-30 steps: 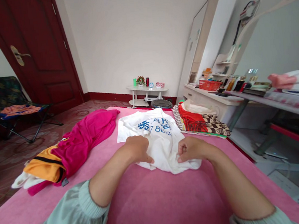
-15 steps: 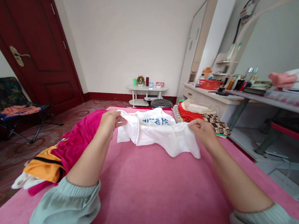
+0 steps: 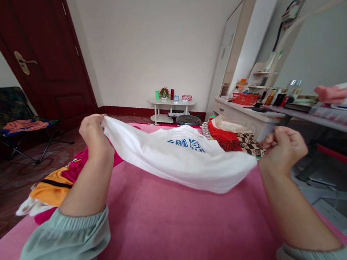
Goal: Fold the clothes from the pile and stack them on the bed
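Observation:
A white T-shirt [image 3: 163,151] with blue printed characters is stretched between my two hands over the pink bed cover [image 3: 184,232]. Its near edge sags in a curve above the cover. My left hand [image 3: 94,132] is raised and pinches the shirt's left corner. At the other end, my right hand [image 3: 285,147] is closed, its fingers curled; the fabric meets it near the wrist, and the exact grip point is hidden.
Left of the shirt lies a heap of magenta and yellow clothes [image 3: 53,186]. Red and patterned garments [image 3: 233,138] lie at the right far edge. Beyond are a small white table [image 3: 170,102], a folding chair [image 3: 21,125] and a cluttered dresser [image 3: 236,109].
My hands have moved apart, the left one up and leftward, the right one farther right. The bunched shirt is now spread wide, showing more of its blue print.

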`<state>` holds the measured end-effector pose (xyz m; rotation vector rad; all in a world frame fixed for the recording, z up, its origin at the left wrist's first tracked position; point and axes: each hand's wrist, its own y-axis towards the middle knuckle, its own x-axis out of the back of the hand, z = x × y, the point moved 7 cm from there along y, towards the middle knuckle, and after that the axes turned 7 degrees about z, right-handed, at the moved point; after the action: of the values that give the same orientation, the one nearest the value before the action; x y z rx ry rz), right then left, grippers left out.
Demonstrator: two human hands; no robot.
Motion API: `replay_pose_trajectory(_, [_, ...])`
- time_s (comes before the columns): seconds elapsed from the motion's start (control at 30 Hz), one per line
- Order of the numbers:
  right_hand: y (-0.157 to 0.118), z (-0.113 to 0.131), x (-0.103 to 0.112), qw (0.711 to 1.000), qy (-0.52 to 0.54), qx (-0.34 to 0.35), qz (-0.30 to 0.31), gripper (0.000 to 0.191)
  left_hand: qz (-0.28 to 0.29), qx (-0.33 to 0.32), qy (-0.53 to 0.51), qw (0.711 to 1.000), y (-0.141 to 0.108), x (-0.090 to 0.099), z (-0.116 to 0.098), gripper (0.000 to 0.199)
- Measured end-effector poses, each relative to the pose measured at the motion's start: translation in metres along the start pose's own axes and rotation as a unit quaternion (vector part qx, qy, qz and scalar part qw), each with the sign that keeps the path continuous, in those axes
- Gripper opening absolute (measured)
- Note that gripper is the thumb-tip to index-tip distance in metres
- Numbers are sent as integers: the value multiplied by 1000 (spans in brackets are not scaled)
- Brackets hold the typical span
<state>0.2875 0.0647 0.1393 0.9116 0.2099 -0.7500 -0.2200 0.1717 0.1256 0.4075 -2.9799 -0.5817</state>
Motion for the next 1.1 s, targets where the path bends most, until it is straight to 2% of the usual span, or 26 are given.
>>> replay_pose_trajectory(0.07, [3, -2, 5, 1000, -12, -6, -16, 9, -176, -75, -47, 980, -18, 15, -24, 20])
replay_pose_trajectory(0.1, [3, -5, 6, 1000, -21, -15, -14, 8, -216, -101, -71, 969, -27, 16, -34, 14])
replay_pose_trajectory(0.17, [2, -15, 1, 996, -54, -60, 25, 9, -186, -120, -107, 969, -35, 4, -48, 9])
replay_pose_trajectory(0.27, [-13, -40, -19, 964, -114, -176, 161, 13, -97, -115, -128, 980, -40, -23, -58, 9])
replay_pose_trajectory(0.37, [-48, -61, -48, 885, -153, -275, 343, 23, 11, -93, -91, 991, -43, -54, -56, 16])
replay_pose_trajectory(0.47, [-102, -67, -76, 765, -176, -293, 546, 36, 113, -82, 4, 990, -45, -81, -46, 19])
replay_pose_trajectory(0.57, [-160, -66, -92, 638, -198, -231, 707, 57, 179, -78, 136, 971, -44, -95, -28, 17])
replay_pose_trajectory(0.6, [-175, -65, -95, 608, -218, -195, 738, 64, 197, -71, 188, 960, -42, -97, -20, 17])
replay_pose_trajectory(0.67, [-195, -65, -98, 574, -272, -119, 763, 68, 243, -46, 292, 924, -40, -100, -1, 21])
replay_pose_trajectory(0.73, [-206, -66, -101, 562, -317, -70, 761, 49, 298, -23, 362, 883, -42, -105, 17, 27])
replay_pose_trajectory(0.83, [-213, -66, -104, 559, -332, -61, 758, 11, 399, -6, 371, 839, -55, -119, 38, 29])
replay_pose_trajectory(0.97, [-211, -65, -105, 582, -311, -58, 749, 16, 501, 35, 357, 788, -82, -138, 49, 31])
replay_pose_trajectory(1.1, [-204, -66, -103, 611, -279, -69, 737, 14, 572, 33, 376, 728, -111, -149, 43, 45])
